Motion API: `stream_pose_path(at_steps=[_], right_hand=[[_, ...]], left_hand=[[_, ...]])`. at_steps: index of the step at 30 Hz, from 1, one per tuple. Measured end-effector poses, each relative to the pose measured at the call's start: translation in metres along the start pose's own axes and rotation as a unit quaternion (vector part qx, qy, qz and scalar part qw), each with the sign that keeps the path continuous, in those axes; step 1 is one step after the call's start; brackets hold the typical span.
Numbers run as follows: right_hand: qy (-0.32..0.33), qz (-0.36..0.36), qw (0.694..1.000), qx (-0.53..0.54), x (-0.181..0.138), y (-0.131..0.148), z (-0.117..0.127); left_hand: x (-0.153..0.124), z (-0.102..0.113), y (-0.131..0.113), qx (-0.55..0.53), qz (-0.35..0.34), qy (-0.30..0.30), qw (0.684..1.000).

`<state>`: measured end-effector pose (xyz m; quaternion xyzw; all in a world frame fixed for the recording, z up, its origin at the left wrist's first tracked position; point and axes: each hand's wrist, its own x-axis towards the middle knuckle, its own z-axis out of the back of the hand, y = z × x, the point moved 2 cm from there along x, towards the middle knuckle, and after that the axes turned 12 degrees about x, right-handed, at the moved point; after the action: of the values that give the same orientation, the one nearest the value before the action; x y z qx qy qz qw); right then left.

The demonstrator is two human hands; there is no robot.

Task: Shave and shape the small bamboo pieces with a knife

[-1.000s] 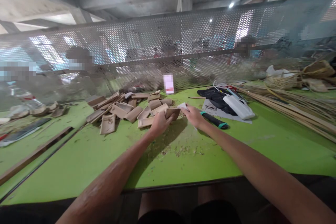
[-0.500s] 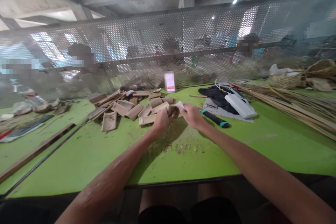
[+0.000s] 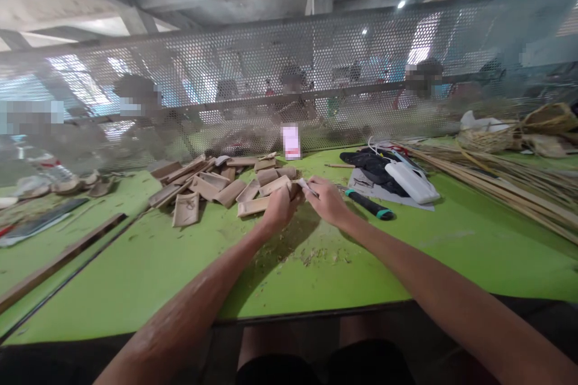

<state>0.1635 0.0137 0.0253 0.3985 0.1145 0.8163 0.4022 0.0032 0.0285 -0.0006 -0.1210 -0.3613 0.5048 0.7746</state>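
My left hand (image 3: 277,209) is closed round a small brown bamboo piece (image 3: 293,189), held just above the green table (image 3: 153,264). My right hand (image 3: 326,200) is pinched on a small white scrap (image 3: 301,183), maybe sandpaper, pressed against the end of that piece. The two hands touch over the piece. A heap of similar curved bamboo pieces (image 3: 212,187) lies just beyond my left hand. Shavings (image 3: 316,255) are scattered on the table below my hands.
A knife with a black and teal handle (image 3: 371,207) lies right of my right hand. Behind it are a white bottle (image 3: 410,182) and dark cloth (image 3: 371,163). Long bamboo strips (image 3: 506,183) cover the right side. A perforated metal screen (image 3: 289,90) backs the table; people sit beyond it.
My right hand has moved left with the white scrap, closing in on the bamboo piece in my left hand. The left hand has turned the piece slightly.
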Motion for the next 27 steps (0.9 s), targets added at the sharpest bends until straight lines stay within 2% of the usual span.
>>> stream_pose_path(at_steps=[2,6,9,14,20,23,27], right_hand=[[0.005,0.019,1.000,0.006,-0.001,0.003,-0.001],[-0.003,-0.022,1.000,0.013,-0.001,-0.004,-0.003],[-0.021,-0.042,0.996,0.079,0.002,-0.011,-0.002],[-0.068,-0.099,0.968,0.219,0.009,-0.023,0.002],[-0.105,-0.146,0.938,0.296,0.009,-0.033,0.009],[-0.097,-0.141,0.928,0.331,0.009,-0.030,0.010],[-0.083,-0.100,0.942,0.308,0.009,-0.026,0.011]], left_hand=[[-0.001,0.000,-0.001,-0.014,-0.006,0.006,1.000],[0.000,0.001,-0.003,0.012,0.001,0.002,1.000],[0.002,0.001,-0.003,0.056,0.018,-0.010,0.998],[0.000,0.000,-0.002,0.071,0.016,-0.016,0.997],[-0.003,0.002,-0.005,0.073,0.015,-0.027,0.997],[-0.005,0.004,-0.012,0.092,-0.009,-0.039,0.995],[-0.007,0.005,-0.017,0.126,-0.028,-0.034,0.991]])
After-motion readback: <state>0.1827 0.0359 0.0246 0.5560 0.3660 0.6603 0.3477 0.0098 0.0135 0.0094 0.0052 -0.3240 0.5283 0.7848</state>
